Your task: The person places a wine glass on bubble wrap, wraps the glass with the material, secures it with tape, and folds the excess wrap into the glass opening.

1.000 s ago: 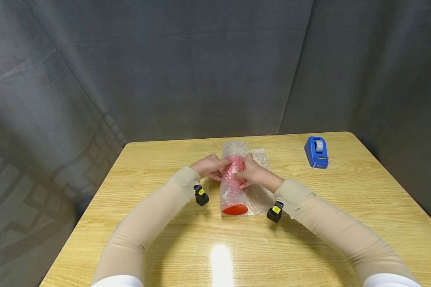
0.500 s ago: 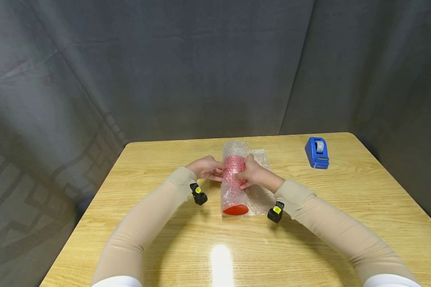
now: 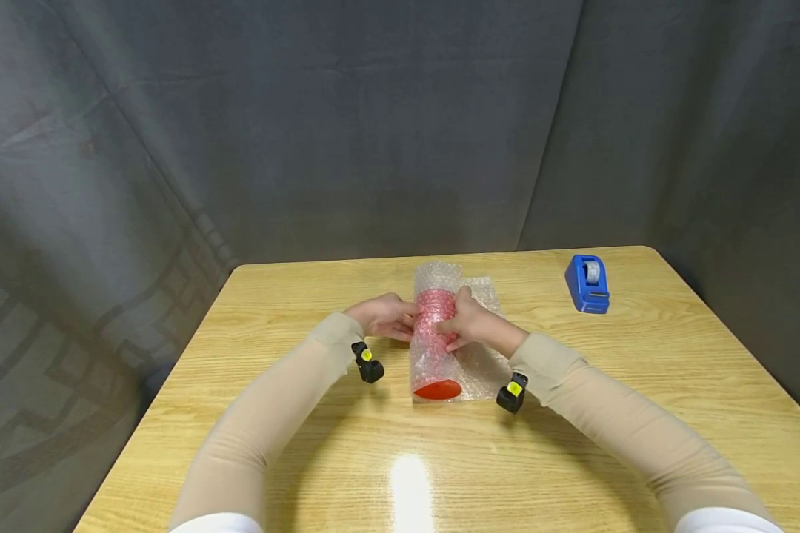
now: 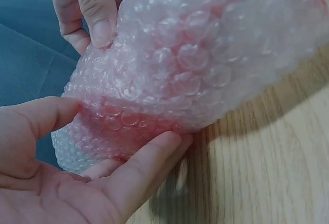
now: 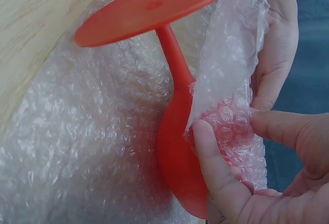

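Observation:
A red plastic goblet (image 5: 177, 136) lies on its side in bubble wrap (image 3: 438, 275), its round foot facing the near side of the table. The wrap curls over it as a roll, with a flat part (image 5: 67, 147) extending to the right. My left hand (image 3: 385, 316) is at the roll's left side, fingers fairly straight, thumb and fingertips touching the wrap. From the right, my right hand (image 3: 476, 323) pinches the wrap between thumb and fingers, beside the goblet's bowl. In the right wrist view the stem and foot show, while the roll hides part of the bowl.
On the back right of the wooden table (image 3: 400, 437) stands a blue tape dispenser (image 3: 587, 284) holding a roll of tape. Dark grey curtains (image 3: 373, 133) hang behind the table and at both sides.
My left hand has drawn slightly left, its thumb sliding back from the top of the roll to its side. The right hand and the roll stay nearly in place.

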A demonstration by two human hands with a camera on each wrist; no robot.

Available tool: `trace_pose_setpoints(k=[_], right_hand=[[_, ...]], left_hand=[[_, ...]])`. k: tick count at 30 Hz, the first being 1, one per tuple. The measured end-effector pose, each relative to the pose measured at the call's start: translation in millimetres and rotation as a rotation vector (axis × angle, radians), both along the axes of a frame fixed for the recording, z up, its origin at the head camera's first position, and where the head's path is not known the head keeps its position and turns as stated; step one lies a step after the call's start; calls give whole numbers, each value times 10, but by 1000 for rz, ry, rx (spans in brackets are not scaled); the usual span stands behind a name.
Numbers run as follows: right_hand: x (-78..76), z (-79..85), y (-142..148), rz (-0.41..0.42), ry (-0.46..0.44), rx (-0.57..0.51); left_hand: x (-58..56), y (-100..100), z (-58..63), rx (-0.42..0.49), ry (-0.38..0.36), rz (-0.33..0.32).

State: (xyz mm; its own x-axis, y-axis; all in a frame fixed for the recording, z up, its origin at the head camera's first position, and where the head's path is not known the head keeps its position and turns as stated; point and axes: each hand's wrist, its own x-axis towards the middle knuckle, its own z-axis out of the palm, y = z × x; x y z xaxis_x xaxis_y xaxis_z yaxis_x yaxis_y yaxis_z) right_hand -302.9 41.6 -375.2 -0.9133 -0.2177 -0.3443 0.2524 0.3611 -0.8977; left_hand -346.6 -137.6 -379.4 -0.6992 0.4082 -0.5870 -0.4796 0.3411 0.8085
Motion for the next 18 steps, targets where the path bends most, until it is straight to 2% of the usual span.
trace_pose_setpoints(k=[6,12,18], right_hand=[[11,15,-17,-17,-34,-12],[11,-28,-26,-31,-46,-80],[9,-72,21,-10,-49,-132]], left_hand=[[24,-8,4,-16,34,-3],[25,-28,45,-70,91,-45],[23,-30,68,-109,133,-55]])
